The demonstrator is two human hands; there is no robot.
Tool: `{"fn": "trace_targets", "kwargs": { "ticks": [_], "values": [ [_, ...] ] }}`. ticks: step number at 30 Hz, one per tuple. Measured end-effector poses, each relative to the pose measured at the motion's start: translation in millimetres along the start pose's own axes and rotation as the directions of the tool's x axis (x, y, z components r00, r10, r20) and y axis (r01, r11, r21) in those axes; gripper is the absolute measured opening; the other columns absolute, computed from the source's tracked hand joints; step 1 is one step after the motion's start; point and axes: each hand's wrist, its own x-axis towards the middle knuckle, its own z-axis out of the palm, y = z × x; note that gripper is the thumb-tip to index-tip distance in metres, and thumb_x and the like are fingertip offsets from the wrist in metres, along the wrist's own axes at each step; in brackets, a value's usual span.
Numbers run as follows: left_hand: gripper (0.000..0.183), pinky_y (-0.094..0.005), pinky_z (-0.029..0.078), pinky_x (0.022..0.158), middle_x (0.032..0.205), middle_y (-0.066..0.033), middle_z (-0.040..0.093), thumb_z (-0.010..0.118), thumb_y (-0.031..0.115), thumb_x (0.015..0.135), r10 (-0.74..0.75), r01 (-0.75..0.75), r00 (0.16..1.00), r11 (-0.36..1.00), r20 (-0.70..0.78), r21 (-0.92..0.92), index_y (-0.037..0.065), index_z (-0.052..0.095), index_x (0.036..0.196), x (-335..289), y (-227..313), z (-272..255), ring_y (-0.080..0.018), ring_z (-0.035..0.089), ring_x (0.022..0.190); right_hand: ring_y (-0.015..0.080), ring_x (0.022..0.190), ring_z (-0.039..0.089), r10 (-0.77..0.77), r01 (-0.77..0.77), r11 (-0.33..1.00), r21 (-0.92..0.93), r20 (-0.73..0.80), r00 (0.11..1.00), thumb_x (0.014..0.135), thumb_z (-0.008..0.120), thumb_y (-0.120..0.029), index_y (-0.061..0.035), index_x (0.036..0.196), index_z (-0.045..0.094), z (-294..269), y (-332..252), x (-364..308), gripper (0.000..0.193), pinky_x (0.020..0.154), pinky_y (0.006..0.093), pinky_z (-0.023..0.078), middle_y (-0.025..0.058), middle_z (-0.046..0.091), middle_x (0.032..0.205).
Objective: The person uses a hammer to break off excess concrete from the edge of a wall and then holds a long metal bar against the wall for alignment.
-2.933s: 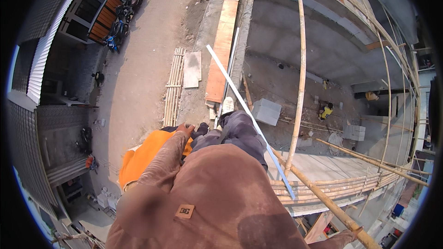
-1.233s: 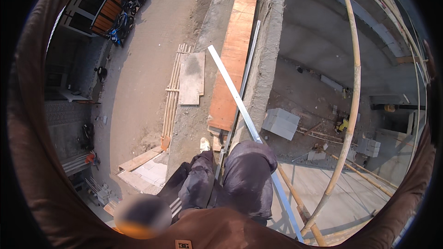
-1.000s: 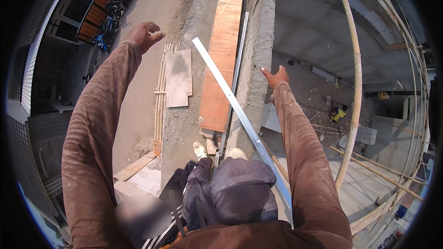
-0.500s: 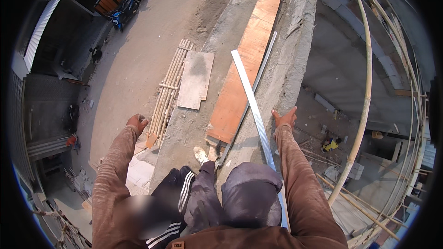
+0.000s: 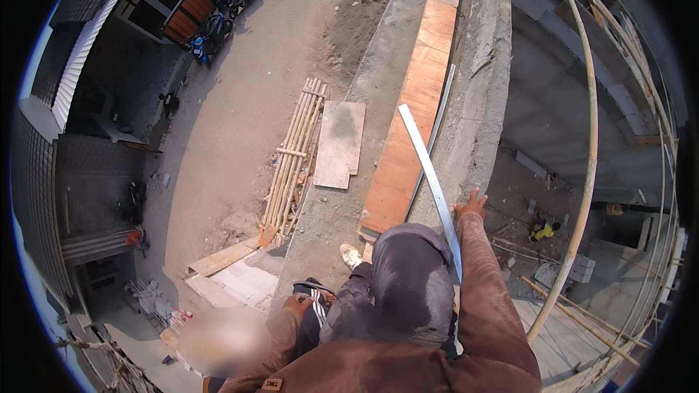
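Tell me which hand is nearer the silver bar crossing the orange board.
Right. The right hand is just right of the silver bar; the left hand is farther off, lower left, by the striped trousers.

Blue motorcycle (image 5: 208, 38), pale corrugated roof (image 5: 89, 42), person in yellow (image 5: 542, 232)

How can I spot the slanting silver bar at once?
Find the long orange plank on the concrete ledge. The silver bar runs from there down past the right hand. It slants across, whereas the duller grey strip nearby runs along the plank's edge.
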Motion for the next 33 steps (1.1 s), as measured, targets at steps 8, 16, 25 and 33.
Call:
{"fn": "trace_targets", "kwargs": {
  "ticks": [8, 16, 25, 33],
  "values": [
    [0.041, -0.0311, 0.055, 0.078, 0.093, -0.0104, 0.072, 0.075, 0.032, 0.088, -0.138, 0.135, 0.990, 0.979, -0.010, -0.154, -0.002, 0.069, 0.111, -55, -6, -96, -0.0167, 0.068, 0.086, 0.0475, 0.129, 0.051, 0.034, -0.043, 0.975, 0.220, 0.043, 0.998, 0.083, 0.080, -0.031, -0.0319, 0.160, 0.006, 11, -2, 1, 0.106, 0.101, 0.0470, 0.051, 0.0185, 0.000, 0.166],
    [0.041, -0.0319, 0.054, 0.069, 0.096, -0.0065, 0.072, 0.072, 0.034, 0.090, -0.143, 0.118, 0.984, 0.969, -0.107, -0.218, 0.001, 0.066, 0.115, 28, 17, -138, -0.0185, 0.068, 0.082, 0.0486, 0.128, 0.050, 0.044, -0.033, 0.975, 0.220, -0.049, 0.998, 0.084, 0.079, -0.029, -0.0332, 0.159, 0.009, 3, -5, -15, 0.103, 0.102, 0.0491, 0.051, 0.0149, 0.003, 0.166],
    [0.047, -0.0376, 0.056, 0.086, 0.110, -0.0191, 0.071, 0.071, 0.028, 0.092, 0.296, -0.275, 0.955, 0.895, -0.008, 0.351, -0.004, 0.061, 0.124, 177, 287, -187, -0.0273, 0.070, 0.095, 0.0481, 0.136, 0.041, 0.104, -0.132, 0.972, 0.195, 0.146, 0.984, 0.087, 0.074, -0.028, -0.0364, 0.160, 0.005, -5, -8, -13, 0.101, 0.102, 0.0514, 0.048, 0.0117, -0.007, 0.167],
    [0.038, -0.0426, 0.056, 0.085, 0.105, -0.0211, 0.068, 0.074, 0.025, 0.089, 0.609, -0.907, 0.391, 0.128, 0.690, 0.401, -0.003, 0.062, 0.113, 219, 595, -102, -0.0338, 0.068, 0.096, 0.0433, 0.152, 0.000, 0.231, -0.308, 0.923, 0.232, 0.308, 0.923, 0.089, 0.071, -0.030, -0.0346, 0.161, 0.012, -33, -35, 0, 0.093, 0.113, 0.0751, 0.004, 0.0083, -0.007, 0.168]
  ]
}}
